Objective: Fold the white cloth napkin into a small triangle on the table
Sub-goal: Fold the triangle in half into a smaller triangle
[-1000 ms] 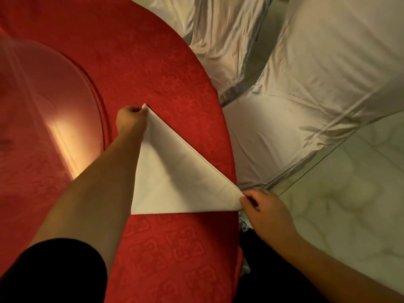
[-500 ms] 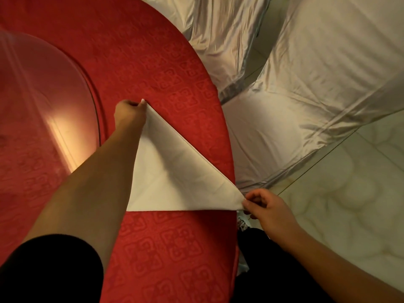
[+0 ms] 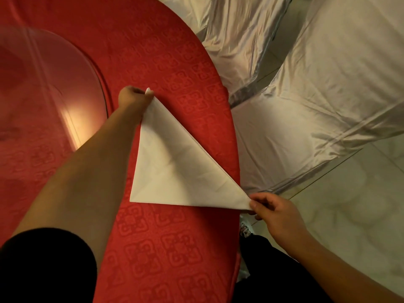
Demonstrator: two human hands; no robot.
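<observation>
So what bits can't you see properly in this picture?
Head view, the only one:
- Left hand: its fingertips curl under the napkin tip, so the grip is hidden.
- Napkin: how many layers are folded underneath cannot be told.
- Right hand: the fingers under the napkin corner are hidden by the cloth.
- Glass turntable: cut off by the left edge, blurred by glare.
- Chair covers: the chairs beneath are hidden.
</observation>
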